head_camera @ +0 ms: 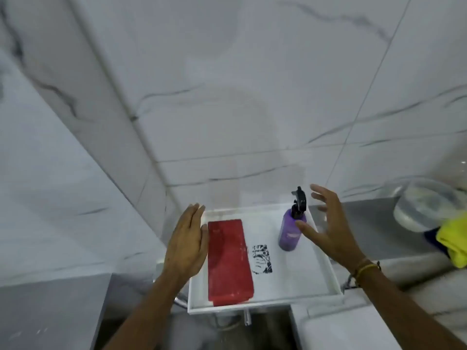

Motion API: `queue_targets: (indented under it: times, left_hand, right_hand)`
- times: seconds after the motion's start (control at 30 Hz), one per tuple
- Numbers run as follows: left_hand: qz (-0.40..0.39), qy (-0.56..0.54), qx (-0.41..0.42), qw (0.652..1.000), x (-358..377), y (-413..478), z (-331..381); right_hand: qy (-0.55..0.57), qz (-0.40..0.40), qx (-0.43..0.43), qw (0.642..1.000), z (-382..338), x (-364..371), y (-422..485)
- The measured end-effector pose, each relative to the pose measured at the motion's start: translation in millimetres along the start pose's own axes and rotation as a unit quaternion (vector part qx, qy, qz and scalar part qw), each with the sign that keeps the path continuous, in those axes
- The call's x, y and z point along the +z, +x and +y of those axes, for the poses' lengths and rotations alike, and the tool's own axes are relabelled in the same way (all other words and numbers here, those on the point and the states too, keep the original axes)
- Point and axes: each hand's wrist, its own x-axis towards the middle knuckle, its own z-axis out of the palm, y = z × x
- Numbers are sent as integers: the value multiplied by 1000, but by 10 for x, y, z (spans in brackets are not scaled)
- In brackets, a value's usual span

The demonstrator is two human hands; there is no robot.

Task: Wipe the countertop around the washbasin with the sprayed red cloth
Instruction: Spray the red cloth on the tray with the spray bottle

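Red cloth (228, 261) lies folded flat in the white tray (326, 261), soft and light. Left hand (185, 245) beside it, fingers together; right hand (328, 231) spread, empty. Pinch a folded edge.

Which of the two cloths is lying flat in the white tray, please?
The red cloth, folded flat in the tray beside the left hand. The yellow cloth sits crumpled on the counter at right.

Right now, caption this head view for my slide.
Open hands, left hand and right hand, flank a white tray holding red cloth and purple spray bottle.
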Motion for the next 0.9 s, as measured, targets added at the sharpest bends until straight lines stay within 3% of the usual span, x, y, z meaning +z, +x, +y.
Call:
queue_targets:
  times: [0.13, 0.3, 0.6, 0.9]
  left_hand:
    - [-55, 4, -77, 995, 390, -256, -321]
    - [-75, -5, -126, 989, 762, -359, -536]
    - [-104, -16, -126, 986, 930, -296, -725]
    - [-88, -27, -105, 990, 981, -206, -748]
  right_hand:
    - [36, -3, 43, 998, 230, 190, -16]
    - [105, 38, 30, 993, 288, 447, 161]
    - [78, 113, 46, 989, 272, 677, 354]
    - [136, 31, 24, 990, -59, 578, 176]
